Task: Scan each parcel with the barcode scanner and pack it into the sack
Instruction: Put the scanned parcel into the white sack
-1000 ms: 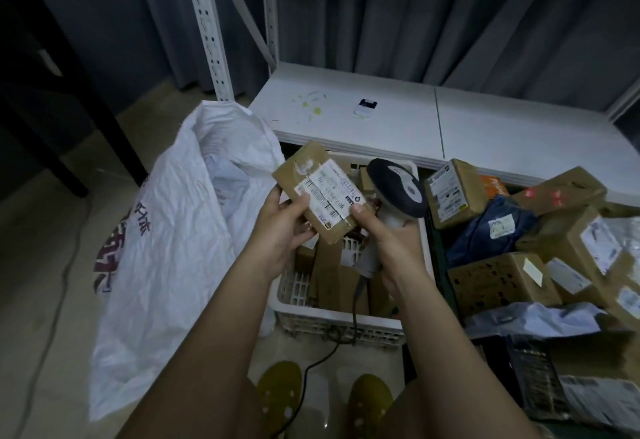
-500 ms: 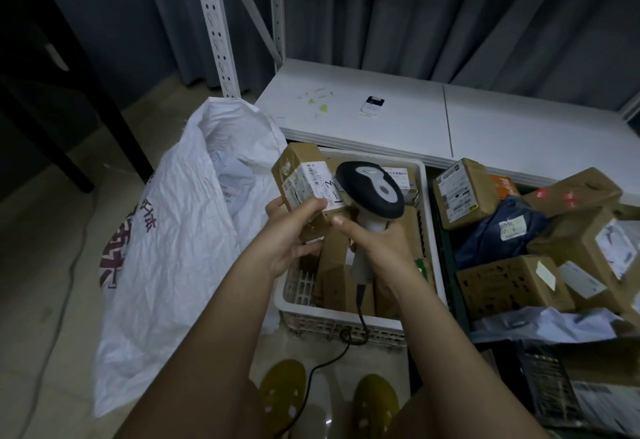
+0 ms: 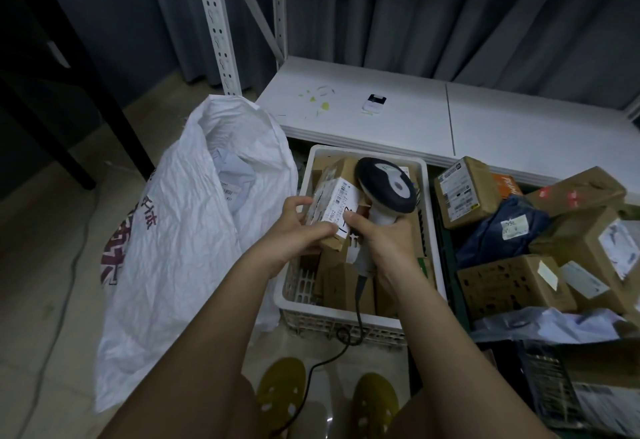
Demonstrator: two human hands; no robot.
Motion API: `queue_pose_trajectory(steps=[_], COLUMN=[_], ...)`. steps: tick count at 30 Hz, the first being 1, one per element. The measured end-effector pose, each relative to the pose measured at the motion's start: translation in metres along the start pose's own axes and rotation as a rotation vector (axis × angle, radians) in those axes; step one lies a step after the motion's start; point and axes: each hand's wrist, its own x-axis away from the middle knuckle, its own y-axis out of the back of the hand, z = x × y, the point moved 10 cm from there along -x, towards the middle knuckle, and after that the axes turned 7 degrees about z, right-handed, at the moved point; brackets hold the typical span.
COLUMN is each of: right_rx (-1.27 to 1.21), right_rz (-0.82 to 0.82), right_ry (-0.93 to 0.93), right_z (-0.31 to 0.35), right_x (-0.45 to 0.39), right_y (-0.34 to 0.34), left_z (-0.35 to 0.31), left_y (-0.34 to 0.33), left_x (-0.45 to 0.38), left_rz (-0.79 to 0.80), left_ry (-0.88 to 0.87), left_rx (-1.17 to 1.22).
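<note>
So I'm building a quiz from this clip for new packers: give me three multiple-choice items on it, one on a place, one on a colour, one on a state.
1. Where does the sack stand?
A. left of the white basket
B. on the shelf
C. behind the curtain

2. What colour is the scanner head's rim?
A. red
B. black
C. yellow

3. What is the left hand doing?
A. hanging idle
B. pressing the floor
C. holding a labelled parcel

Answers: 1 A, the sack sits beside the basket's left wall. 2 B, a dark rim rings the pale centre. 3 C, its fingers curl round the box while the right hand grips the scanner.
</note>
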Motion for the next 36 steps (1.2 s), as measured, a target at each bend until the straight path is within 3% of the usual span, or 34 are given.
queue_pose_trajectory(steps=[4, 10, 16, 22, 36], right_rx=[0.083, 0.385, 0.501, 0.592, 0.613], right_rz=[0.025, 0.328, 0.389, 0.383, 0.355], right_ry=[0.0, -0.081, -0.012, 0.071, 0.042], right_z=[0.006, -0.001, -0.002, 0.001, 0.001], right_x=[0.001, 0.015, 0.023, 0.024, 0.027], right_y=[0.007, 0.01, 0.019, 0.021, 0.018], left_z=[0.002, 0.007, 0.013, 0.013, 0.016], left_y=[0.016, 0.034, 0.042, 0.044, 0.051], left_x=[-0.005, -0.003, -0.005, -0.008, -0.01], left_rz=[-0.065, -0.105, -0.096, -0.087, -0.107], left_ry=[-0.027, -0.059, -0.067, -0.075, -0.085], left_rx=[0.011, -0.129, -0.255, -0.31, -0.267])
